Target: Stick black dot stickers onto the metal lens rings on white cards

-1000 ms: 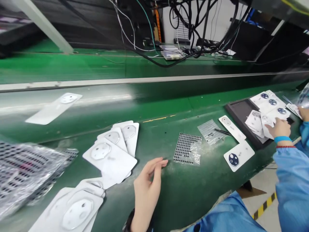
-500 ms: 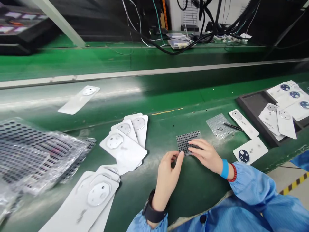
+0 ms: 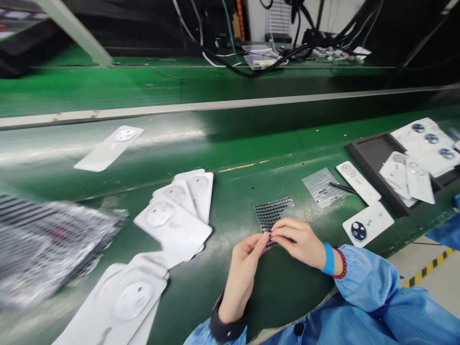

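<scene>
A small clear sheet [image 3: 271, 212] with rows of black dots lies on the green bench in front of me. My left hand [image 3: 244, 268] is closed, thumb and fingers pinching the sheet's near edge. Beside it, my right hand [image 3: 300, 242] is also closed, its fingertips pressed together on the same edge, almost touching the left thumb. The fingertips hide part of the dots there. To the right lies a second clear sheet [image 3: 319, 184] with few dots left on it, and black tweezers [image 3: 343, 188] rest across its edge.
White cards with round camera-like faces [image 3: 179, 230] lie in overlapping piles on the left. Bagged dotted sheets [image 3: 61, 249] lie at far left. A dark tray [image 3: 377, 182] with more cards stands right. A single card [image 3: 368, 225] with a dark-blue face lies near my right sleeve.
Both hands have drawn together at the sheet's near edge. My right fingers, earlier spread on the dots, now pinch there; the near edge is bent. The view has shifted slightly.
</scene>
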### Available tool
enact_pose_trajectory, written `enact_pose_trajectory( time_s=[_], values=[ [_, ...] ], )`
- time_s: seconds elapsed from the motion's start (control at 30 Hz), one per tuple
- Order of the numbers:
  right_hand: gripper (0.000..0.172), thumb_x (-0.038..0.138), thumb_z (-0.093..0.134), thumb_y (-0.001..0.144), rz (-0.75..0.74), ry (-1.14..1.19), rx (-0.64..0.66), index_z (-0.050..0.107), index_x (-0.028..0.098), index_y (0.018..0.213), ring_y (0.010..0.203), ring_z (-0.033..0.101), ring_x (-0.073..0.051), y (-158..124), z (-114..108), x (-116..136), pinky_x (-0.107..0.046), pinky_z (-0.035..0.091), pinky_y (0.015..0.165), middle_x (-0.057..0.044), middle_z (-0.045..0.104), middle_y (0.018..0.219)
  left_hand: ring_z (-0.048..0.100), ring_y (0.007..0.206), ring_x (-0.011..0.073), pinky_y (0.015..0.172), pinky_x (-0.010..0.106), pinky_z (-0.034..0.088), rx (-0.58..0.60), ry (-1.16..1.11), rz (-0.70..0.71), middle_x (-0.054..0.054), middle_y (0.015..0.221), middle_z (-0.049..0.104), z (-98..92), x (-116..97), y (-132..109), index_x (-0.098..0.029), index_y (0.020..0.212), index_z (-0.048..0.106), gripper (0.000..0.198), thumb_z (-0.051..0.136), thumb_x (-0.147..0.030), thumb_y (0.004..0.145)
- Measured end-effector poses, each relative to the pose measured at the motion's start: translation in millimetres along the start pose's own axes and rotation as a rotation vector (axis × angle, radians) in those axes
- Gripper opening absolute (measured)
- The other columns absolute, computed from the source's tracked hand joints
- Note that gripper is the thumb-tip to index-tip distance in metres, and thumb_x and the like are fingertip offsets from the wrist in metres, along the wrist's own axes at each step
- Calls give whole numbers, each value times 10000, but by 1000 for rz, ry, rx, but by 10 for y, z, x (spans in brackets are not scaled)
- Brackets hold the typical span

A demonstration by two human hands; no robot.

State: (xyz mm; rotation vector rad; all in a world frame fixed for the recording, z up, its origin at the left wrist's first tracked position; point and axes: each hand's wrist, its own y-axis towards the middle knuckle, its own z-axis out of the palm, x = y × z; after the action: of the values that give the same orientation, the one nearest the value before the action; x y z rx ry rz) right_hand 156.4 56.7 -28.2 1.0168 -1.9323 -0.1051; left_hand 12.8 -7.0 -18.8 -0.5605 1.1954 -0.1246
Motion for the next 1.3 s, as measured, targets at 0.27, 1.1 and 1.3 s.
enact_pose_trajectory(
  time_s=[0.27, 1.1, 1.3],
  values=[
    [111, 97, 475, 939, 7, -284, 250, 558, 141, 879, 878, 566, -189, 1, 82, 17, -299, 530, 818, -97, 615, 923, 689, 730, 193, 706, 244, 572, -58, -29, -138, 65, 702, 750, -85, -15, 83, -139, 653, 775, 432, 904, -484, 427],
    [154, 64, 605, 861, 412, -53, -713, 667, 204, 875, 833, 669, -181, -1409, -1734, 36, -293, 566, 692, -57, 682, 862, 442, 1256, 442, 1014, 585, 396, 128, 1361, 761, 303, 1364, 490, 1952, 760, -81, 1, 1293, 510, 592, 700, -278, 807],
    [56, 164, 654, 854, 567, -149, -700, 696, 198, 867, 733, 676, -160, -1425, -1850, -84, -272, 574, 658, -36, 711, 831, 525, 1155, 356, 996, 555, 390, 158, 855, 450, 122, 1124, 606, 1977, 580, -27, -179, 984, 565, 407, 735, -57, 635]
  ],
)
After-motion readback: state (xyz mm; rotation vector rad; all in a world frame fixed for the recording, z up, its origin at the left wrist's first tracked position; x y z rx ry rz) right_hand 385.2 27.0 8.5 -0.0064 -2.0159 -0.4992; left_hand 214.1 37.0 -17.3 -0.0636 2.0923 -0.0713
